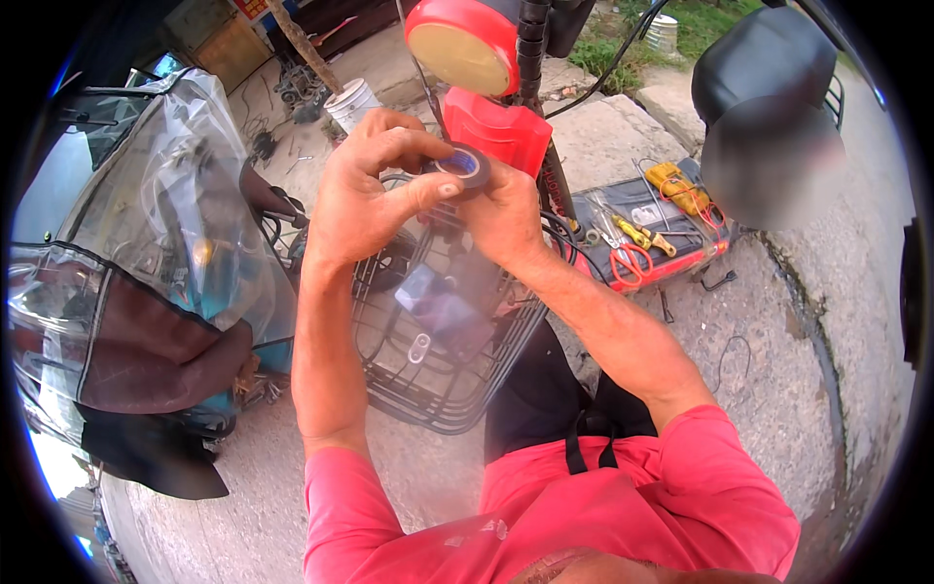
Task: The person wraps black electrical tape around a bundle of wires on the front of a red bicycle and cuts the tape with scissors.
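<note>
Both of my hands are raised over a black wire basket (467, 420), around a roll of dark tape (480, 177) with a blue inner core. From the left, the thumb and forefinger of my left hand (365, 185) pinch the roll's near side. My right hand (504, 216) grips it from the right, its fingers partly hidden behind the roll. Just beyond stand a red plastic panel (498, 131) and a round lamp with a red rim (462, 56). Inside the basket lie a pale, blurred rectangular thing (428, 292) and a small whitish oval piece (419, 348).
On the right, a red-edged tool tray (681, 261) holds a yellow multimeter (678, 189), orange-handled scissors (630, 266) and screwdrivers. A vehicle with clear plastic sheeting (195, 165) stands left. A white bucket (352, 105) is behind; a dark rounded shape (764, 68) stands far right.
</note>
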Demonstrator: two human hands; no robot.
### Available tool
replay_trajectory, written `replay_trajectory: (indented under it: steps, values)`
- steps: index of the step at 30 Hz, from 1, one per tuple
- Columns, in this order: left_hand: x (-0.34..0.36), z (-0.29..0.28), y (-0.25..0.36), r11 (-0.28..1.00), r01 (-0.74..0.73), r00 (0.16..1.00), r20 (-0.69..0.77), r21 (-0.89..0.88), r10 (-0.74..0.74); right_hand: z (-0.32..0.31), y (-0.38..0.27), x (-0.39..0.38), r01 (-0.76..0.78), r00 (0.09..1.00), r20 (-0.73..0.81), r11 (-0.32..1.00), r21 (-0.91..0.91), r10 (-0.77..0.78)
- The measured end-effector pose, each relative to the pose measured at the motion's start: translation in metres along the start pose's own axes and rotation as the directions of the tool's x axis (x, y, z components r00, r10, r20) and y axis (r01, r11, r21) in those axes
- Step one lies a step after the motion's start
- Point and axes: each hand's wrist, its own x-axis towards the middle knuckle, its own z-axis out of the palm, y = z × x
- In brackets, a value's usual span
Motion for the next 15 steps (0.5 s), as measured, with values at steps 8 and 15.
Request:
replay_trajectory:
  steps: [8, 15]
  values:
    - [0.002, -0.005, -0.006, 0.962, 0.125, 0.987, 0.124, -0.242, -0.098, -0.006, 0.018, -0.004, -0.245, 0.963, 0.172, 0.937, 0.248, 0.207]
    - [0.008, 0.031, 0.000, 0.987, 0.147, 0.969, -0.210, 0.061, -0.131, -0.006, 0.000, -0.002, -0.172, 0.968, 0.178, 0.984, -0.045, 0.177]
